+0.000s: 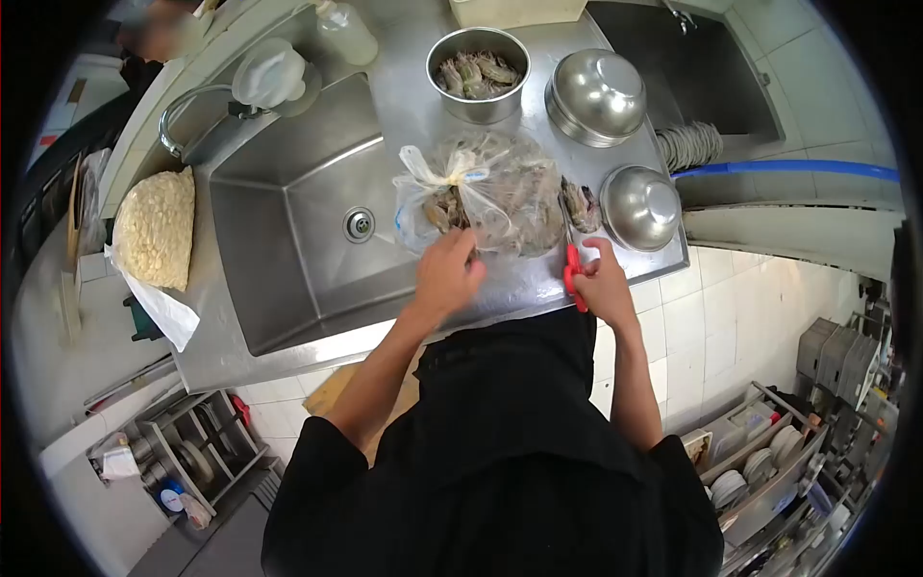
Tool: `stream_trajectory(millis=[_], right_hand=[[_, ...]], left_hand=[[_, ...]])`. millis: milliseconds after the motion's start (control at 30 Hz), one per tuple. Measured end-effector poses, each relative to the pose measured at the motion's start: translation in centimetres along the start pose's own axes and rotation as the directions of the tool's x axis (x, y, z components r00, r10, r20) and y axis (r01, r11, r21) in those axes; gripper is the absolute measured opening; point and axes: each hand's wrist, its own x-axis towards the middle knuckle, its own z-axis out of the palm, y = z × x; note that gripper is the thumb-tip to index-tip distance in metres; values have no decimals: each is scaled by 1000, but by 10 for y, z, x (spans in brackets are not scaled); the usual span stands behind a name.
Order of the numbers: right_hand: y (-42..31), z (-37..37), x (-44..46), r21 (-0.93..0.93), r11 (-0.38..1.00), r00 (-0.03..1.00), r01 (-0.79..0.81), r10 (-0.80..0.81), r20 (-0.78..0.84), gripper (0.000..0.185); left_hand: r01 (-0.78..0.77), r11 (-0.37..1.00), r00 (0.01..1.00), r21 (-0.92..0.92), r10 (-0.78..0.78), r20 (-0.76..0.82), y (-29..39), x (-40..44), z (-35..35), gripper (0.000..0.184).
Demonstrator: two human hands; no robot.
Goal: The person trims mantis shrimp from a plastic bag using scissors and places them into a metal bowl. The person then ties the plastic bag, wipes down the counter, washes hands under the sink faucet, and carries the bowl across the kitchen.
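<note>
Counter [406, 91] bears shrimp bag [524, 197] beyond left hand [448, 273], grip unclear; right hand [604, 287] grasps scissors [573, 264].

Two hands [448, 274], two sinks [306, 226], one pair of scissors [574, 269]

The worktop [399, 96] carries two bags [524, 207], one pot [481, 111], one bottle [347, 37] and at least two bowls [642, 207]; nested ones cannot be counted. Two taps [164, 125] and one blue hose [788, 167] also show.

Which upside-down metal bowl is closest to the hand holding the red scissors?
The smaller bowl, just beyond the right hand. The larger bowl sits farther away, beside the metal pot holding shrimp.
</note>
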Motion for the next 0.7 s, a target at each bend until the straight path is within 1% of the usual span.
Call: stream_trajectory(millis=[33,67,100,133,167,200,267,300,367,400,433,467,500,533,567,600,633,667,700], right_hand=[[4,-6,-6,268,962,995,-60,35,95,60],[7,-10,-10,508,850,980,-139,44,196,57],[0,3,-14,540,831,977,-135,21,211,57],[1,2,-16,624,760,969,-182,31,245,57],[3,1,-18,697,679,959,-231,38,280,57],[8,-1,-20,696,681,962,-227,44,270,57],[20,2,-25,773,604,977,-194,43,211,61],[22,0,-27,777,600,978,-192,49,204,61],[25,-2,-31,800,561,975,-212,65,213,68],[24,-4,-35,804,555,976,-212,74,206,68],[20,-9,-40,816,533,973,-224,78,216,68],[18,-10,-42,828,509,971,-233,76,226,69],[19,-11,-45,830,508,972,-231,79,222,69],[20,-11,-48,797,547,963,-257,73,260,67],[19,-11,-49,762,585,952,-279,66,298,66],[13,-14,-52,757,590,954,-281,86,287,60],[8,-16,-55,756,592,954,-279,81,289,60],[3,-19,-58,731,637,958,-244,42,283,55],[-1,-22,-60,704,679,960,-207,2,280,51]], left_hand=[[-101,986,991,-132,88,-99,-1,3,-6,48],[-210,945,965,-250,160,-208,-2,7,-8,43],[-193,958,967,-211,150,-204,-11,8,-22,43],[-281,959,900,-25,254,-354,-15,20,-22,42],[-332,928,800,171,373,-471,-15,27,-21,42],[-343,925,796,166,380,-471,-4,30,-20,42],[-264,925,737,273,376,-562,18,31,-20,44],[-274,922,737,275,385,-556,24,30,-21,44],[-102,995,896,10,97,-432,33,31,-22,62],[-112,994,900,13,107,-424,32,34,-22,62],[-42,955,982,-294,-14,-187,29,38,-23,67],[103,834,994,-543,-66,87,27,41,-23,73],[100,835,994,-542,-61,89,22,43,-15,73],[-213,872,977,-441,183,-110,17,45,-5,69],[-497,823,862,-276,430,-271,10,47,2,65],[-498,823,860,-273,429,-274,16,47,-3,65],[-579,813,779,-69,525,-343,28,45,-14,56],[-621,771,684,140,620,-384,36,46,-21,47],[-616,775,685,140,615,-391,32,55,-29,47]])
